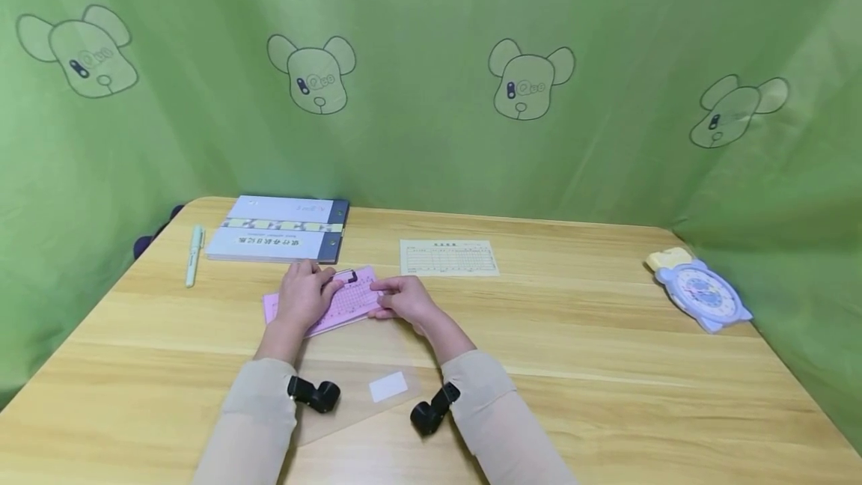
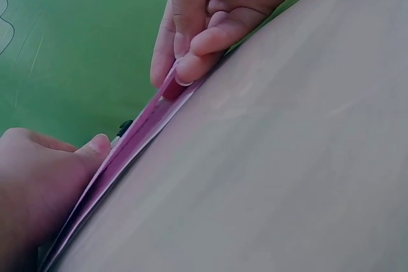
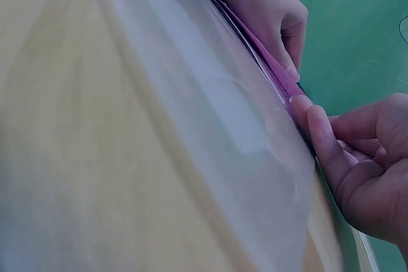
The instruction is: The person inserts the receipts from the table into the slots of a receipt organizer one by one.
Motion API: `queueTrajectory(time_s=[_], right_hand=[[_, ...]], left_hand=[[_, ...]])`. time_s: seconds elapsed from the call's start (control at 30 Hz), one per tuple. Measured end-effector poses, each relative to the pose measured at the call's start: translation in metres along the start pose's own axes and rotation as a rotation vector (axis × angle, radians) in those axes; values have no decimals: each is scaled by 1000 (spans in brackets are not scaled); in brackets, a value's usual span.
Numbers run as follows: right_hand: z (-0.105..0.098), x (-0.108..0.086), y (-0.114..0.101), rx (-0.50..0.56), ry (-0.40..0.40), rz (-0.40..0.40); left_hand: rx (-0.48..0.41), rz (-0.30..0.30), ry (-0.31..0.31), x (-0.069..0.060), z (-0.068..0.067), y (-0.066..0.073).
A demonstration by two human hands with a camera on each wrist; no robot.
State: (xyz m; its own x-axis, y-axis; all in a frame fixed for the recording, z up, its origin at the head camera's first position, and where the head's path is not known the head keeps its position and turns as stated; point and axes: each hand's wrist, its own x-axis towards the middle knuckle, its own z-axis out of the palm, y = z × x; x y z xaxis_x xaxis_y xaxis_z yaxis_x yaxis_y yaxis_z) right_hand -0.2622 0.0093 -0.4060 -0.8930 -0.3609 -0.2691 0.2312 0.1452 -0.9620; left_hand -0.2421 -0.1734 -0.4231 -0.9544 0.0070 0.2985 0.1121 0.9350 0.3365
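Note:
Pink printed slips (image 1: 350,300) lie tilted in front of me in the head view, with a small black clip (image 1: 352,276) at their upper edge. My left hand (image 1: 304,296) holds them from the left, its thumb beside the clip. At their right end my right hand (image 1: 406,300) pinches the edge between thumb and fingers. In the left wrist view, the pink layers (image 2: 137,133) stand slightly apart near the right fingertips, and something dark red shows between them. A clear plastic sleeve (image 1: 343,388) with a white label (image 1: 388,387) lies nearer me, under my forearms.
A bound ledger book (image 1: 283,210) lies at the back left, a pale green pen (image 1: 194,257) beside it. A printed form (image 1: 449,257) rests at the back middle. To the far right are a blue clock-like object (image 1: 705,293) and a yellow block (image 1: 669,257). Green curtain (image 1: 431,156) borders the table.

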Motion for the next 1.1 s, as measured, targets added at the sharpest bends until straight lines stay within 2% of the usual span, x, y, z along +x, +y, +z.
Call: queueTrajectory(time_s=[0.23,0.5,0.73,0.9,1.1], right_hand=[[-11,-8,-3,-73,-13,-55],[-46,-13,-16,-193,-7,-132],[-92,-12,-31,-268,87,-194],[-124,-3,-31,-343,184,-233],[-155,7,-23,-405,284,-209]], left_hand=[[-56,-31,1,-1,1,-2],[-97,-45,18,-2,0,-1],[-132,-61,21,-2,2,-1],[-133,-62,22,-2,2,0],[-130,-64,16,-2,1,-1]])
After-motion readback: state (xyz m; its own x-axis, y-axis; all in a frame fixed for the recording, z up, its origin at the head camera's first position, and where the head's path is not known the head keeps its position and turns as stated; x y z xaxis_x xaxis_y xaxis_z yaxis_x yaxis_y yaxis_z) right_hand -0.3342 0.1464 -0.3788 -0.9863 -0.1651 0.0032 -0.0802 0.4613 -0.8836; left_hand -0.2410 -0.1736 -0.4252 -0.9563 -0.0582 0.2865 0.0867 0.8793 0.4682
